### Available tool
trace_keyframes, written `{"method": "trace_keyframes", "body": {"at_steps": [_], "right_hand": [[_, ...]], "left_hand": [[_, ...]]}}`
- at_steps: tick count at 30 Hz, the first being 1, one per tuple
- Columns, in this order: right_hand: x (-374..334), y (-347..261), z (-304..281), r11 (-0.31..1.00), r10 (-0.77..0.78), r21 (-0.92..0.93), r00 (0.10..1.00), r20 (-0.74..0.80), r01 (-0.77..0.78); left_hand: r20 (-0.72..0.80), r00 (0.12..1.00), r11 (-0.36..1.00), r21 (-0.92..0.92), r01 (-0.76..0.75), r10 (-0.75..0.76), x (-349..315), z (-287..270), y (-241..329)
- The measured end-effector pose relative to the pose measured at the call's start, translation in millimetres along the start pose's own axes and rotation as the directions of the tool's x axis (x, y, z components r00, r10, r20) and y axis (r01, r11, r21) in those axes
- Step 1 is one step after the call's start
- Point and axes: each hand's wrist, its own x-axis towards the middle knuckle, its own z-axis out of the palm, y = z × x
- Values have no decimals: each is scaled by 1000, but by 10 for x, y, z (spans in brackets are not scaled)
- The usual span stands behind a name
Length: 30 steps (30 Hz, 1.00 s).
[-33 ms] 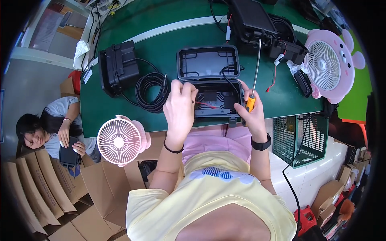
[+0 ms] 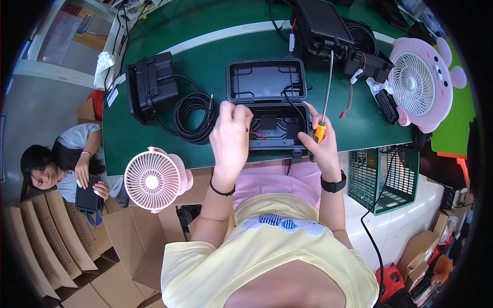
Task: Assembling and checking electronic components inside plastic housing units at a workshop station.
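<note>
A black plastic box (image 2: 276, 146) lies open on the green table in front of me, its lid (image 2: 265, 81) tipped back. My left hand (image 2: 229, 138) is at the box's left side, fingers pinched together. A thin red wire (image 2: 259, 135) runs from those fingertips into the box; its pinched end is hidden. My right hand (image 2: 324, 146) grips a screwdriver (image 2: 319, 133) with a yellow-orange handle, its long shaft pointing up and away from me. That hand's thumb and fingers also rest at the box's right side. A black cable enters the box near the hinge.
Left of the box are a coiled black cable (image 2: 192, 118) and a closed black box (image 2: 151, 88). A pink fan (image 2: 152, 181) stands at the front edge. More black boxes (image 2: 323, 28) and a pink animal-shaped fan (image 2: 418, 82) are to the right. A co-worker (image 2: 77, 159) sits at left.
My left hand has shifted very slightly right, and the red wire has moved a little with it. My right hand and the screwdriver are nearly still.
</note>
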Motion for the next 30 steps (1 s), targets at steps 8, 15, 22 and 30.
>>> {"method": "trace_keyframes", "body": {"at_steps": [8,15,22,30], "right_hand": [[69,123,-175,992,-30,121,999,-18,32],[714,48,-147,973,-204,-150,959,-195,176],[904,-185,-184,984,-91,-156,996,6,91],[483,-590,-73,900,-437,0,899,33,437]], "left_hand": [[452,776,898,-201,-391,439,-107,44,229],[421,705,791,-53,-609,571,-273,89,193],[412,681,762,-57,-645,606,-378,78,237],[387,765,843,-67,-534,515,-436,130,273]]}}
